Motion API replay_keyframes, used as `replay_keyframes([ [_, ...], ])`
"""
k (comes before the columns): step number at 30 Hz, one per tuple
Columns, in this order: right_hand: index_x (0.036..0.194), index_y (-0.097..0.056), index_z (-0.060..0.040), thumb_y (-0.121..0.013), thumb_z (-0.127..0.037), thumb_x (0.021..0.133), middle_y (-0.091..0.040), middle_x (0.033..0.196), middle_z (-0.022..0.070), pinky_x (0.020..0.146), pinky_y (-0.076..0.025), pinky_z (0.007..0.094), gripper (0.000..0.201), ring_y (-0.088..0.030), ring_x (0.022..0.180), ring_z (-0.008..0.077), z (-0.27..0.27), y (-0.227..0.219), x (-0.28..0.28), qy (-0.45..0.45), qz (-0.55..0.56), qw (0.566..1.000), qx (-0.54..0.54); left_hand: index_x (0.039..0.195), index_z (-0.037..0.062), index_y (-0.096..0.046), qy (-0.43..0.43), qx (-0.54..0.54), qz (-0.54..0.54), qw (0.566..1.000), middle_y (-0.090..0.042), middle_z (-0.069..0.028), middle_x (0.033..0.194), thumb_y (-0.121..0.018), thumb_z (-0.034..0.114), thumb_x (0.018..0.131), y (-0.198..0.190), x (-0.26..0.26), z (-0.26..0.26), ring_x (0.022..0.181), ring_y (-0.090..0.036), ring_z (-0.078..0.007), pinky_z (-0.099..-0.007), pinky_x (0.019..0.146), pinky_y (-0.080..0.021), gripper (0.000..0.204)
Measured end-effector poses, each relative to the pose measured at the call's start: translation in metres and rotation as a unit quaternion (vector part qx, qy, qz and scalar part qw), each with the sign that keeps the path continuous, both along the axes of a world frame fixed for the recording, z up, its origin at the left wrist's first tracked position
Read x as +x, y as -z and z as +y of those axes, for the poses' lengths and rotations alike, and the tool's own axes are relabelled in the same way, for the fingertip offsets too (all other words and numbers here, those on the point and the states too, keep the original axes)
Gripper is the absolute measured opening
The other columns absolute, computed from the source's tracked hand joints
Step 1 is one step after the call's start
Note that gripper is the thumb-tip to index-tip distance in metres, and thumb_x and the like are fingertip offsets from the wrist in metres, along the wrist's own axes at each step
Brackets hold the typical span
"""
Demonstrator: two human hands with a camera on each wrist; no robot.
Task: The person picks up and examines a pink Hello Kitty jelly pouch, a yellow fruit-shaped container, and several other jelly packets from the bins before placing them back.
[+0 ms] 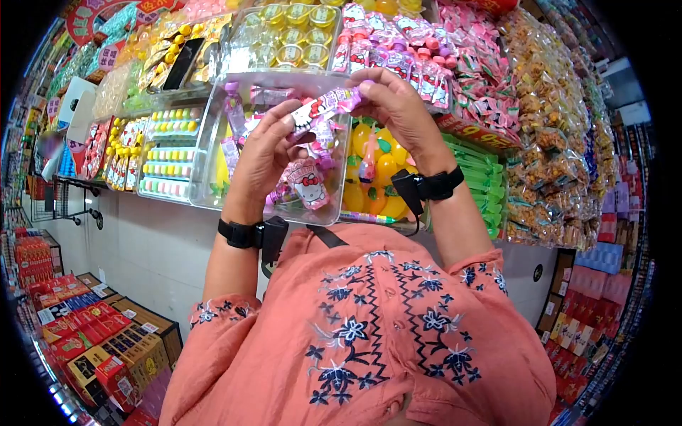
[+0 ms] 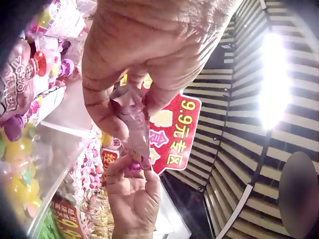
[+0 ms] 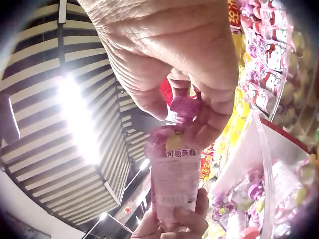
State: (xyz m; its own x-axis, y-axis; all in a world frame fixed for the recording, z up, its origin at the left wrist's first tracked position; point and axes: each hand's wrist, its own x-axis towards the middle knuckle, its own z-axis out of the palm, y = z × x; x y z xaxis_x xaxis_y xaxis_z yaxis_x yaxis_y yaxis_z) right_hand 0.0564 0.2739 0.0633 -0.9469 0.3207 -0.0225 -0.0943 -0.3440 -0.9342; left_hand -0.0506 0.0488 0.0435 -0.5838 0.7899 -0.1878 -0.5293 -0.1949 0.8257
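Observation:
Both hands hold one small pink-and-white pouch (image 1: 317, 108) above a clear plastic bin (image 1: 206, 153). At the pouch's bottom end, the left hand (image 1: 264, 150) pinches it between thumb and fingers. The right hand (image 1: 398, 113) grips the purple cap (image 3: 185, 108) at the other end. Printed text and a pale label show on the pouch (image 3: 175, 181) in the right wrist view. Similar pouches (image 1: 305, 183) with purple caps lie in the bin below the hands.
Yellow fruit-shaped items (image 1: 383, 170) fill the bin to the right, with green packs (image 1: 472, 174) beyond. Lidded yellow cups (image 1: 291, 35) stand behind. Bagged snacks (image 1: 547, 142) hang at the right. A cart (image 1: 71, 202) and boxed goods (image 1: 106, 341) are at the left.

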Motion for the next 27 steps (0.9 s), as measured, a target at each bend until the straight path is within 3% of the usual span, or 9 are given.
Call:
replay_keyframes([
  [2, 0.123, -0.058, 0.0003, -0.063, -0.017, 0.096, -0.062, 0.106, 0.0057, 0.087, -0.054, 0.0289, 0.032, -0.063, 0.094, 0.0133, 0.001, 0.000, 0.001, 0.011, -0.005, 1.000, 0.001, 0.142, 0.0041, -0.046, -0.004, -0.011, 0.019, 1.000, -0.061, -0.0083, 0.121, -0.060, 0.015, 0.096, -0.003, -0.002, 0.002, 0.097, -0.064, -0.0157, -0.0266, 0.073, -0.055, 0.049],
  [8, 0.124, -0.059, -0.0004, -0.064, -0.014, 0.094, -0.061, 0.106, 0.0033, 0.085, -0.051, 0.0245, 0.034, -0.060, 0.092, 0.0089, 0.005, 0.006, 0.001, 0.017, -0.007, 1.000, 0.021, 0.143, 0.0014, -0.045, -0.011, -0.061, 0.158, 0.985, -0.058, -0.0096, 0.127, -0.063, 0.010, 0.094, -0.007, -0.004, 0.009, 0.104, -0.061, -0.0135, -0.0275, 0.084, -0.055, 0.052],
  [17, 0.125, -0.057, 0.0003, -0.064, -0.010, 0.091, -0.062, 0.101, 0.0032, 0.079, -0.053, 0.0228, 0.036, -0.061, 0.089, 0.0076, 0.010, 0.005, 0.004, 0.057, -0.010, 0.997, 0.053, 0.139, -0.0008, -0.047, 0.017, -0.101, 0.226, 0.969, -0.060, -0.0080, 0.120, -0.066, 0.013, 0.094, -0.006, -0.006, 0.016, 0.103, -0.061, -0.0139, -0.0296, 0.088, -0.053, 0.051],
  [20, 0.125, -0.057, 0.0008, -0.064, -0.010, 0.091, -0.062, 0.101, 0.0035, 0.078, -0.053, 0.0221, 0.036, -0.062, 0.088, 0.0075, 0.014, 0.003, 0.005, 0.078, 0.002, 0.996, 0.036, 0.129, 0.0011, -0.054, 0.041, -0.109, 0.206, 0.972, -0.061, -0.0040, 0.110, -0.063, 0.020, 0.098, -0.010, 0.002, 0.020, 0.097, -0.060, -0.0107, -0.0271, 0.085, -0.053, 0.037],
  [23, 0.124, -0.057, 0.0011, -0.063, -0.010, 0.091, -0.062, 0.102, 0.0037, 0.079, -0.054, 0.0227, 0.036, -0.062, 0.089, 0.0076, 0.018, 0.001, 0.003, 0.083, 0.024, 0.995, 0.044, 0.118, 0.0055, -0.056, 0.121, -0.094, 0.120, 0.981, -0.060, 0.0001, 0.102, -0.058, 0.027, 0.101, -0.016, 0.005, 0.023, 0.089, -0.059, -0.0068, -0.0252, 0.081, -0.052, 0.027],
  [27, 0.121, -0.061, -0.0004, -0.064, -0.011, 0.091, -0.063, 0.104, 0.0018, 0.080, -0.051, 0.0212, 0.032, -0.060, 0.089, 0.0068, 0.019, 0.002, 0.004, 0.051, 0.026, 0.998, 0.041, 0.113, 0.0086, -0.058, 0.133, -0.115, 0.165, 0.970, -0.060, 0.0042, 0.094, -0.054, 0.030, 0.104, -0.018, 0.007, 0.033, 0.082, -0.057, -0.0047, -0.0242, 0.078, -0.051, 0.024],
])
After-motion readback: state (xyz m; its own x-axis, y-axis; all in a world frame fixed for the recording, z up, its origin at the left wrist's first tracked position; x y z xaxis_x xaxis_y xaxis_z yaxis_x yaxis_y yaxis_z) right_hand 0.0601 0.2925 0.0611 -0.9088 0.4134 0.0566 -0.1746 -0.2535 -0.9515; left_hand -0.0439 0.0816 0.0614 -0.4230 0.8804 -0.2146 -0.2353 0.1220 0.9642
